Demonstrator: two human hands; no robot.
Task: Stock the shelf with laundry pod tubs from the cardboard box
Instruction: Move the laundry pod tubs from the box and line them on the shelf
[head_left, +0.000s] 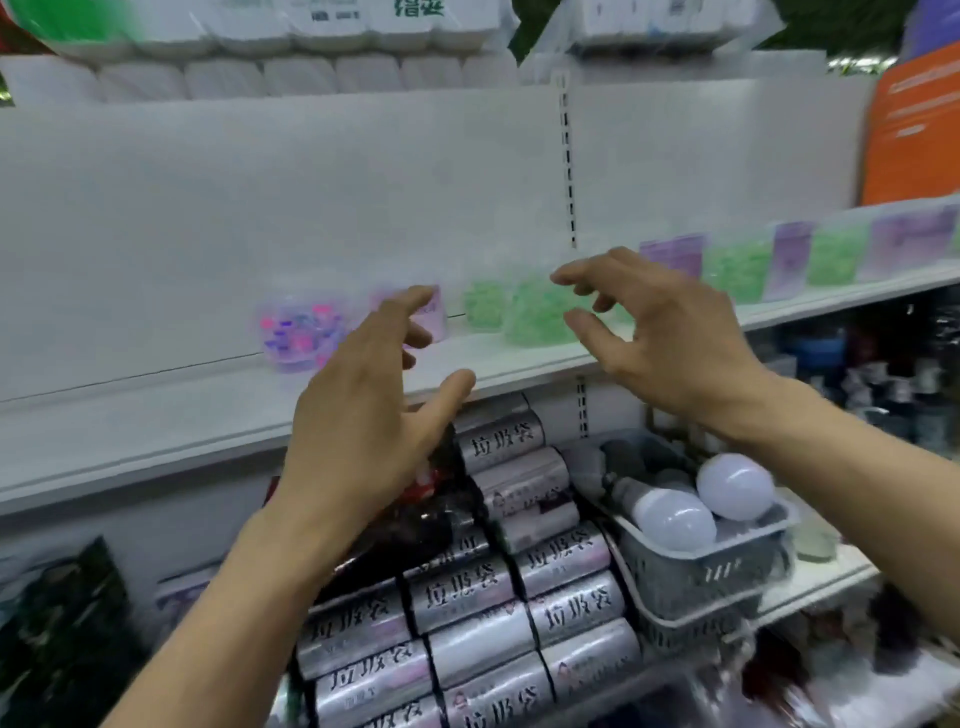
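A white shelf (156, 410) runs across the view at chest height. On it stands a clear tub of pink and purple pods (298, 335), with a pink-labelled tub (436, 306) to its right. Clear tubs of green pods (537, 314) follow, and more green and purple tubs (737, 267) line the shelf to the right. My left hand (374, 410) hovers in front of the shelf edge, fingers spread, holding nothing. My right hand (660, 332) is raised just in front of the green tubs, fingers curled apart and empty. The cardboard box is not in view.
Below the shelf lie stacked silver rolls with printed labels (519, 597). A grey basket (696, 566) holding white light bulbs sits at their right. Packs of white paper rolls (311, 73) fill the top shelf. An orange sign (914, 124) hangs at the upper right.
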